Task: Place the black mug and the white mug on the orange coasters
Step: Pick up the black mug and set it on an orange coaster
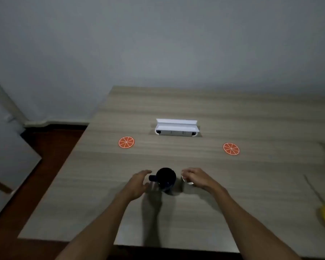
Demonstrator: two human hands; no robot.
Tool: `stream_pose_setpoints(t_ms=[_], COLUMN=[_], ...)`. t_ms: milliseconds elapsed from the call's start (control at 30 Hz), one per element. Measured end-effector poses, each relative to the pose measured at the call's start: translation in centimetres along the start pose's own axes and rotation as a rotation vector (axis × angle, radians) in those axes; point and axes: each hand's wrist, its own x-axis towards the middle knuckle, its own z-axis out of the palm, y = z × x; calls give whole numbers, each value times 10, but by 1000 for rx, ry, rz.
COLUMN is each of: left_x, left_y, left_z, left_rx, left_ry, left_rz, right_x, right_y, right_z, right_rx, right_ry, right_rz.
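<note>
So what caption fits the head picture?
Two hands reach for mugs; orange coasters wait.

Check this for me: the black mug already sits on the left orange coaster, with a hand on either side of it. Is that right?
Not quite. The head view shows the black mug standing on the bare table, well nearer the person than the left orange coaster, which has nothing on it. The rest holds: the left hand and right hand are on either side of the mug.
</note>
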Motion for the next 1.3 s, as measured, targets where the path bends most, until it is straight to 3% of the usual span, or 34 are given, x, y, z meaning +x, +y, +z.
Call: stream_pose_setpoints(t_ms=[233, 433, 767, 933, 1100, 1300], left_x=[9, 31, 23, 16, 10, 7], left_y=[-6, -10, -23, -20, -7, 18], left_z=[31, 36, 33, 0, -58, -137], left_rx=[-236, -177, -380, -538, -749, -657], left_ry=[192, 184, 240, 236, 176, 184], left_rz=[-62, -9, -29, -12, 30, 178], right_x=[9, 31, 36, 28, 21, 22], right_y=[61, 74, 69, 36, -26, -95], right_z=[64, 93, 116, 112, 89, 63], right_rx=[243, 447, 825, 991, 961, 897], right_ry=[-168, -67, -19, -10, 2, -30], right_rz=[350, 392, 387, 364, 262, 147])
